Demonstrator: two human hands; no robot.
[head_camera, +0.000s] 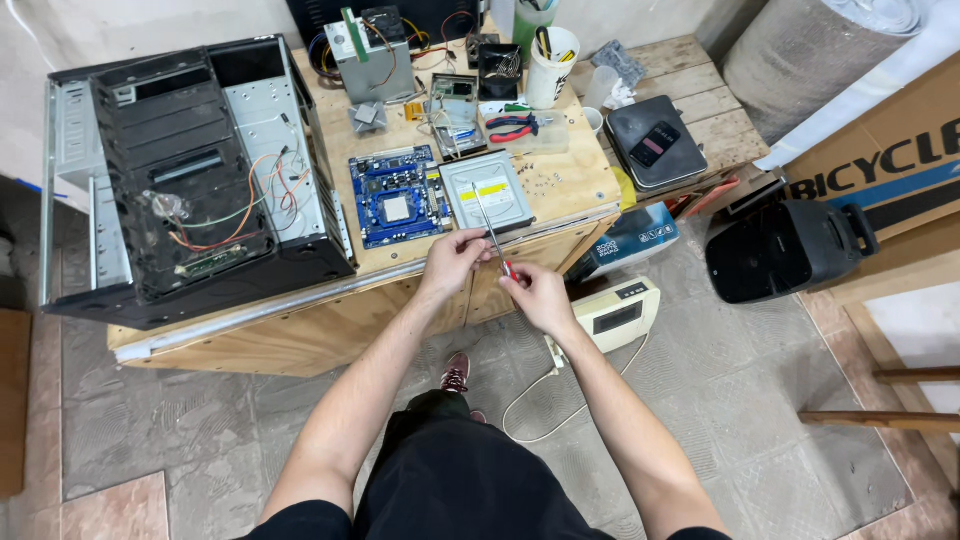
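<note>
My right hand (535, 292) gripped the screwdriver (492, 232) by its red handle. My left hand (455, 258) pinched its shaft, the tip resting on the grey drive (487, 190) on the table (560, 180).

A long thin screwdriver (489, 228) has a shiny metal stick and a red handle. It is up in the air, just past the near edge of the table, tilted. Its tip points far and a bit left, over a flat grey box (487, 190) with a yellow sticker.

head cam | looks steeply down | near hands, wooden table (560, 180) ahead | single view
</note>
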